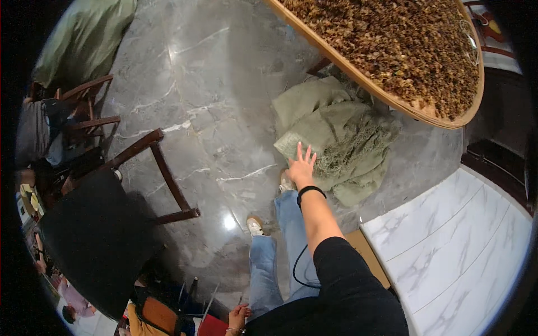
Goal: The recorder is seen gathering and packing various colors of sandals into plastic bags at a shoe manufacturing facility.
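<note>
The grey floor (pixel 213 95) lies under everything. Over it, ahead of you to the right, the round tray (pixel 343 60) carries brown dried plant matter (pixel 403 50) behind its raised rim, which likely keeps the loose bits from spilling. The green cloth (pixel 308 101) lies rumpled on the floor just below that rim, probably to keep the green stems (pixel 356 145) heaped on it clean and together. Your right hand (pixel 302 168) reaches to the cloth's near left edge, fingers spread wide and holding nothing; you seem to be steadying or reaching for the fabric, but contact is unclear. Your left hand (pixel 238 316) hangs low near your leg, fingers loosely curled; whether it grips anything, I cannot tell.

Counted: one tray, one cloth as far as its folds show, two hands, two shoes (pixel 255 225), one black wristband (pixel 311 192); the stems are too tangled to number.
</note>
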Available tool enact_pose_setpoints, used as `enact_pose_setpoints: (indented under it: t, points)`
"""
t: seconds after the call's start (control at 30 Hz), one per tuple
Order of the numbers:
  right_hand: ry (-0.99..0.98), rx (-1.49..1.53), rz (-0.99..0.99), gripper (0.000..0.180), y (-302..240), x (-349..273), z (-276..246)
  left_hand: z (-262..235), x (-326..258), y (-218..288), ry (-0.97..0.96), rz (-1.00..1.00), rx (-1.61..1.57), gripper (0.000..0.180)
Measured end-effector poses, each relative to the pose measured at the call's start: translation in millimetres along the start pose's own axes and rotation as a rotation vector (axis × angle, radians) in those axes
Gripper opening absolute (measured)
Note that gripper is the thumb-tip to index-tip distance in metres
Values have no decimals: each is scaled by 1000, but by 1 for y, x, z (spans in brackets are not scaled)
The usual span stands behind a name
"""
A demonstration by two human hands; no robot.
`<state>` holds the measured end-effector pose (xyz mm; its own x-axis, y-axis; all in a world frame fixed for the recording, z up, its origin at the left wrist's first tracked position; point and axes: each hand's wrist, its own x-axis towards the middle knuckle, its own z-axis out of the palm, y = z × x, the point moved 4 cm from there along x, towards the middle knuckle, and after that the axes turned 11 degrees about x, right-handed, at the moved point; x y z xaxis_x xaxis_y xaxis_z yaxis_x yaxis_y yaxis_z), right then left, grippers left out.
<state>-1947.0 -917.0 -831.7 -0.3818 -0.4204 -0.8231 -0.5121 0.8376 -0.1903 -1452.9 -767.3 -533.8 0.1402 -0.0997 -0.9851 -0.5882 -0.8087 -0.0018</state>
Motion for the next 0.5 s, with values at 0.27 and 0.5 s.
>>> enact_pose_setpoints:
  t: [0.27,0.5]
  points:
    - [123,1107,-169,56,7,35,30,5,8,55,27,17,52,26]
    - [15,188,-179,34,-34,-59,-12,-10,1,108,104,323,854,40]
